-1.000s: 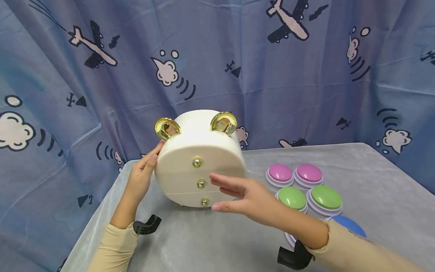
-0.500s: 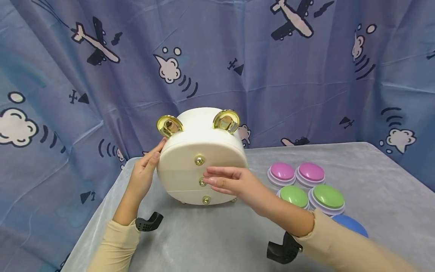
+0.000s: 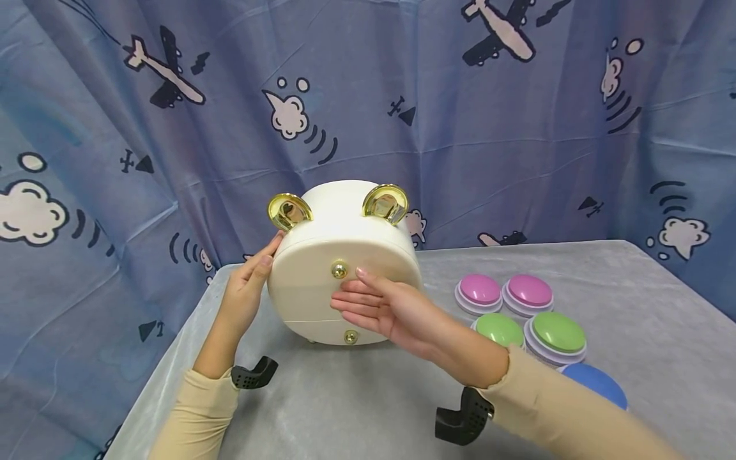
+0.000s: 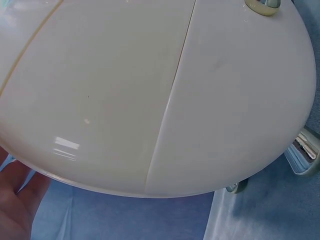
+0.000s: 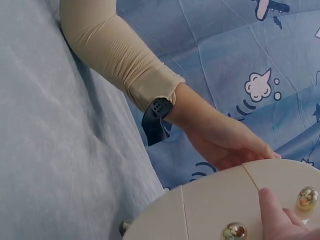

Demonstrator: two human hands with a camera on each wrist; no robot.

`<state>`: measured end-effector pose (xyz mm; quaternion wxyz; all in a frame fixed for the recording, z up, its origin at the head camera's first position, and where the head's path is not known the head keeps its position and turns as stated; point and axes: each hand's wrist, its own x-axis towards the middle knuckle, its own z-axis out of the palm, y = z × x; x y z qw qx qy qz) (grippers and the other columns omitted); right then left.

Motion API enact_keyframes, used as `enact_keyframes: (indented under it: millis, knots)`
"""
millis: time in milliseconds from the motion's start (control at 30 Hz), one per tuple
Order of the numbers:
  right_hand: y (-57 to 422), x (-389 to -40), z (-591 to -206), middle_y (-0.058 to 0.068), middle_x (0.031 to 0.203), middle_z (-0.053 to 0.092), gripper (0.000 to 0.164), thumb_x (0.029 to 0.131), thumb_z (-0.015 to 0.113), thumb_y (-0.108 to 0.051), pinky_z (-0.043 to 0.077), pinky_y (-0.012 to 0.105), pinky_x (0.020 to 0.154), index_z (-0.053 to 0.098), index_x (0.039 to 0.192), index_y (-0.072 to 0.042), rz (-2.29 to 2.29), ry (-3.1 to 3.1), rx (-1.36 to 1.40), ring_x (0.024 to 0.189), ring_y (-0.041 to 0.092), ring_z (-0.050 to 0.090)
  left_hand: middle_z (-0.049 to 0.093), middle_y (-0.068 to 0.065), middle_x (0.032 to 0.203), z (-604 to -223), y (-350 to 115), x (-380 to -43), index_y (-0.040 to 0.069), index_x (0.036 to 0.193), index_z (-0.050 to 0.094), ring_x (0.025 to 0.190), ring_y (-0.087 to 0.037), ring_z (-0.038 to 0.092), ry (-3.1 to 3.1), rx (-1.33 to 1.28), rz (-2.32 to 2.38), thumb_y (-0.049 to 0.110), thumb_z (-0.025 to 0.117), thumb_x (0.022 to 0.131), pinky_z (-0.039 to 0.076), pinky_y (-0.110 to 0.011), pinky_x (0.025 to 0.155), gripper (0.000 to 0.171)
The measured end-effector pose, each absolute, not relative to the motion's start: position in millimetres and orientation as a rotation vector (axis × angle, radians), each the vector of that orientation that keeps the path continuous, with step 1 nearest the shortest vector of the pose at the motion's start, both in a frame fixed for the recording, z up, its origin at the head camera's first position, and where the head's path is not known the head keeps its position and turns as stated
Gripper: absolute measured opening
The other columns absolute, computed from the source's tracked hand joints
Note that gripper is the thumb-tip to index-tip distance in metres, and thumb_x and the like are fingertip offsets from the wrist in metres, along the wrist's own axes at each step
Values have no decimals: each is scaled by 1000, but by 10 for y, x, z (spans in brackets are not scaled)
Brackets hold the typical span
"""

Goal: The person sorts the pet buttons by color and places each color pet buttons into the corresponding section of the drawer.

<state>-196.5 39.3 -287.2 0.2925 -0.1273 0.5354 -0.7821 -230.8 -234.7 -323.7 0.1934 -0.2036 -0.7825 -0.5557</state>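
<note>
Both of my hands are positioned at one unit, as the head view shows. My left hand point(image 3: 244, 297) rests with fingers extended against the left side of a glossy white rounded box point(image 3: 305, 281) and is not clenched round anything. My right hand point(image 3: 397, 316) is unclenched before the box face, fingers extended, holding nothing; I cannot confirm contact. The box stands upright on a table covered in grey cloth point(image 3: 345, 415). Two gold ear-shaped ornaments point(image 3: 385, 203) crown it; a round gold upper knob point(image 3: 339, 269) and a matching gold lower knob point(image 3: 351, 337) are exposed. To the right, apart from the box, sit two pink dome-shaped buttons point(image 3: 480, 289), two green dome-shaped buttons point(image 3: 558, 332) and one blue dome-shaped button point(image 3: 595, 385).

Left wrist view: the thin seam point(image 4: 167, 107) between front panels appears closed along its visible length. Part of my left hand shows at the box edge.

Right wrist view: a round gold middle knob point(image 5: 235, 231) lies near my right fingers, ungripped.

Status, by my judgement: bracing with the left hand is complete. No front panel appears pulled forward. A right-hand grip on any knob is not yet established, so handling of the panels remains to be done.
</note>
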Motion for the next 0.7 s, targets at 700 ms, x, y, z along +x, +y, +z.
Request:
enact_keyframes:
  millis: [700]
  knots:
    - [118,-1985,-2841,31,150,41,48,108,39,-35,44,36,112,50,131,6,-2275,1099,-167,140,36,43,43,-10,155,-3233,-2358,-2323,5,147,48,136,11,41,-2208,-564,-1550,21,37,109,31,-7,112,42]
